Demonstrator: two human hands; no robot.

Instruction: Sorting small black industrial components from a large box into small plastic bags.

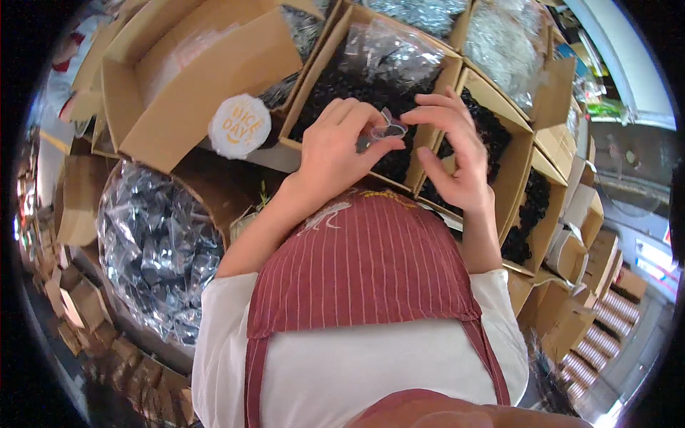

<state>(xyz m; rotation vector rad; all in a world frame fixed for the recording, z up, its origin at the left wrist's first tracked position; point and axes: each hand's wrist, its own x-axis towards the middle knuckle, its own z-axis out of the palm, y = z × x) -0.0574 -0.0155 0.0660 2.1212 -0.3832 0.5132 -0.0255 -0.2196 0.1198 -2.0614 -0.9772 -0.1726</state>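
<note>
Head view: left hand (339, 146), pinching one small clear plastic piece (390, 131) between thumb and fingers; right hand (457, 150), spread, just beside it, contact unclear; beneath the hands, cardboard box (449, 73) of black parts (332, 89); left of them, white round object (240, 128), clear bags (160, 250)

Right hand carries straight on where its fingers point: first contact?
Likely the clear plastic piece held in the left hand, just left of the right hand; depth is unclear.
</note>
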